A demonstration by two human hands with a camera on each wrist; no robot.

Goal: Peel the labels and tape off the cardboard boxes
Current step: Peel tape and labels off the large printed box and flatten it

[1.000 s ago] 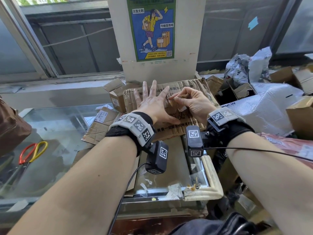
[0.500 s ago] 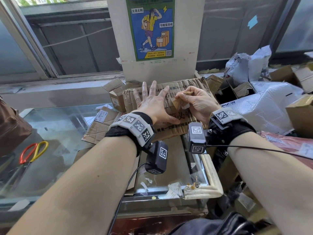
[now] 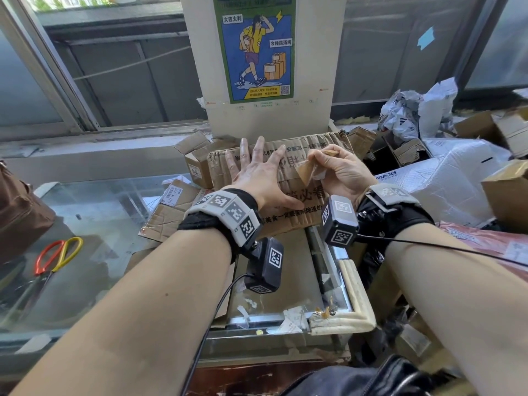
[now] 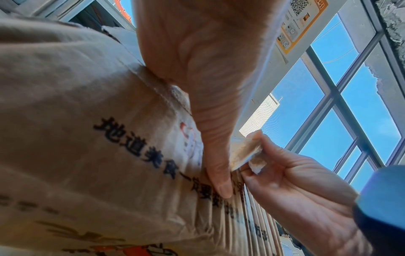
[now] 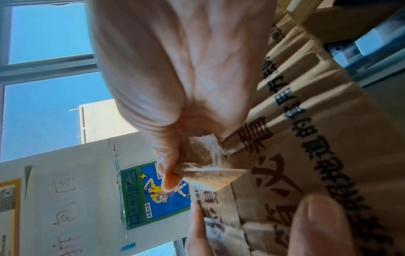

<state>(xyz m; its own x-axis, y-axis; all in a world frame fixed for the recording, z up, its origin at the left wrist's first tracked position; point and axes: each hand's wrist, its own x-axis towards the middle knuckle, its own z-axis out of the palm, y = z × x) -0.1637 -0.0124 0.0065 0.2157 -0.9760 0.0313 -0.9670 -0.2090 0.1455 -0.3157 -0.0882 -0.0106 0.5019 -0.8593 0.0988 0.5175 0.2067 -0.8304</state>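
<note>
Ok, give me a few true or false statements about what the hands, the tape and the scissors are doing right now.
1. The left hand lies flat with spread fingers on the printed cardboard box. True.
2. The right hand holds the scissors. False: it pinches a strip of tape; the scissors lie on the glass counter.
3. The tape is partly lifted off the box. True.
4. The poster lies on the counter. False: it is stuck upright on the pillar.

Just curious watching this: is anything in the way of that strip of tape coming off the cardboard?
Nothing visible blocks it. The right hand pinches the tape strip, and the left hand lies flat on the cardboard beside it, not over it.
</note>
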